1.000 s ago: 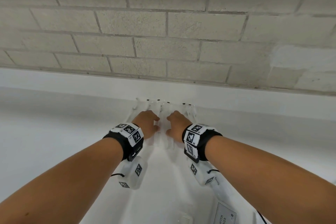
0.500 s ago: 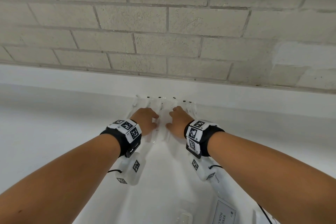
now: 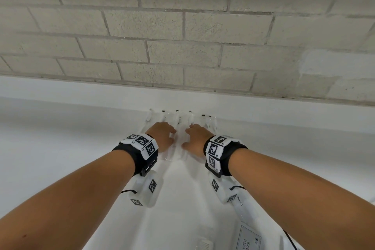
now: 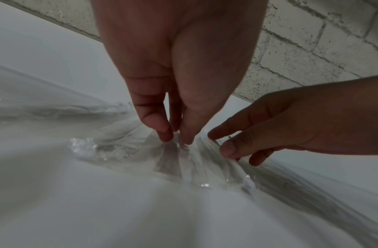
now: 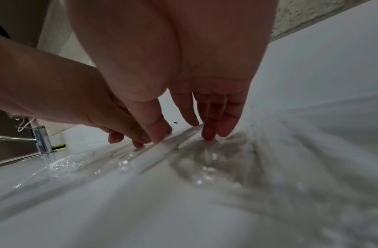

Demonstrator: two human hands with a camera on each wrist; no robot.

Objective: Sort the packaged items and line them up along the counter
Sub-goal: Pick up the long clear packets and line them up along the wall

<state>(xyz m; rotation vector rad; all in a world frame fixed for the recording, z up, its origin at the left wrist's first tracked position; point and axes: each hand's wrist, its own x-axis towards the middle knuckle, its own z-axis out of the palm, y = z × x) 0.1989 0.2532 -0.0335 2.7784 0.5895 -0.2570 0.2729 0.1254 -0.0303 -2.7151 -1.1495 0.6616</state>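
Note:
Several clear plastic packets [image 3: 179, 119] lie side by side on the white counter [image 3: 60, 148], their far ends against the raised back ledge. My left hand [image 3: 162, 136] rests on the left packets, its thumb and fingertips [image 4: 165, 134] pressing down on the clear wrap [image 4: 179, 161]. My right hand [image 3: 196, 138] lies just to the right, with fairly straight fingertips [image 5: 207, 134] touching the wrap [image 5: 205, 159]. Neither hand lifts anything. What the packets contain is too faint to tell.
A grey block wall [image 3: 182, 26] rises behind the ledge. Near me on the counter lie a white packet marked "Toothp" [image 3: 242, 203], a printed label card [image 3: 248, 239] and a ribbed white item [image 3: 205, 244]. A chrome tap [image 5: 41, 141] stands off to the left.
Both hands stay on the row of clear packets, shifting only slightly toward the wall. The head view has tilted a little.

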